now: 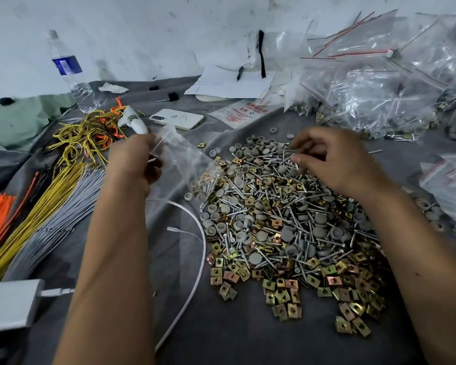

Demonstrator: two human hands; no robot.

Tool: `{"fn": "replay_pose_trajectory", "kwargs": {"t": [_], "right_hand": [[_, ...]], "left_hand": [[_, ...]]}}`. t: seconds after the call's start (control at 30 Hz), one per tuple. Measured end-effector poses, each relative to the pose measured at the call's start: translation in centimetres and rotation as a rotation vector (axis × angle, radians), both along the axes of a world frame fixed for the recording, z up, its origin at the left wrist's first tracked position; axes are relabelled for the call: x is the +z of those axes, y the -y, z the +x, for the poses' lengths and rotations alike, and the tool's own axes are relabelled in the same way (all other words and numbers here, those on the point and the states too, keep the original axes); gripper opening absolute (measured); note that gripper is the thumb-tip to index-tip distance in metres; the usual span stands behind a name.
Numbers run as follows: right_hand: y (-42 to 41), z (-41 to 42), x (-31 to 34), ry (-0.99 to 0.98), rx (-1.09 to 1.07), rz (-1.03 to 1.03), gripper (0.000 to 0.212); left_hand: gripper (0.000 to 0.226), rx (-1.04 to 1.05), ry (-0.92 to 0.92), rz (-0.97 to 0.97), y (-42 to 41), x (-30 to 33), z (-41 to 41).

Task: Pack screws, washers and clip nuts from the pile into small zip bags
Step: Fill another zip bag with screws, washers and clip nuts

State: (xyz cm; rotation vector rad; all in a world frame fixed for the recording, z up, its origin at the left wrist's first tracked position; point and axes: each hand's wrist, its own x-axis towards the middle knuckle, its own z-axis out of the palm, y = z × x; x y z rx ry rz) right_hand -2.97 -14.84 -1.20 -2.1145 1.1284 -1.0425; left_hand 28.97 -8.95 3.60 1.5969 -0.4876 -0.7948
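Observation:
A wide pile (282, 227) of silver screws, grey round washers and brass-coloured clip nuts covers the grey cloth in the middle and right. My left hand (134, 159) grips a small clear zip bag (179, 159) by its upper edge, just left of the pile. The bag hangs toward the pile and looks empty. My right hand (334, 159) hovers over the far side of the pile with its fingers curled, pinching a screw (290, 158) among the loose ones.
A heap of zip bags (395, 83), some with hardware visible inside, rises at the back right. A phone (177, 118), water bottle (71, 72) and papers (229, 83) lie behind. Bundles of coloured wire ties (45, 206) lie at the left. A white cable (195, 272) curves beside the pile.

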Motion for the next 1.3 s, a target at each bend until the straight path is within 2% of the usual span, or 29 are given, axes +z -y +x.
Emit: {"fn": "replay_pose_trajectory", "kwargs": {"t": [0.13,0.27,0.33,0.4,0.47,0.53,0.63,0.7,0.83,0.97,1.1,1.2,1.3], "right_hand": [[-0.3,0.5,0.1,-0.018,0.01,0.034,0.027],[-0.7,0.9,0.2,0.046,-0.008,0.064,0.022],[-0.9,0.9,0.3,0.104,0.004,0.083,0.019],[-1.0,1.1,0.3,0.159,0.021,0.093,0.017],[-1.1,1.2,0.4,0.205,0.02,0.089,0.017],[-1.1,1.3,0.3,0.245,0.021,0.097,0.014],[-1.2,1.7,0.3,0.262,0.073,0.105,0.017],[-1.5,2.1,0.3,0.255,0.136,0.102,0.018],[-2.3,3.3,0.2,0.22,0.227,0.043,0.016],[-2.4,3.4,0.1,0.189,0.28,0.058,0.012],[-2.4,3.6,-0.2,0.093,0.325,0.051,0.01],[-2.5,4.0,-0.6,0.029,0.325,0.021,0.007],[-2.2,4.1,-0.8,-0.003,0.222,-0.057,0.011]], "left_hand": [[0.011,0.051,0.216,0.049,-0.4,0.2,1.2],[0.025,0.067,0.241,-0.203,-1.1,1.9,0.2],[0.021,0.081,0.355,-0.316,-1.2,2.7,-0.9],[0.012,0.054,0.605,-0.283,-1.1,2.7,-3.1],[0.011,-0.043,0.788,-0.151,-0.7,1.5,-6.2],[0.014,-0.19,0.833,-0.044,-0.7,-0.7,-9.2],[0.005,-0.285,0.915,-0.069,-1.0,-4.0,-11.7],[0.008,-0.28,0.917,-0.118,-1.0,-4.9,-11.9],[0.014,-0.352,0.806,-0.189,-1.0,-5.0,-11.7],[0.014,-0.341,0.576,-0.183,-1.0,-5.0,-11.3],[0.011,-0.366,0.356,-0.264,-1.1,-4.5,-10.9],[0.011,-0.423,0.413,-0.311,-1.2,-4.3,-10.8],[0.012,-0.266,0.623,-0.353,-1.3,-4.2,-10.8]]}}
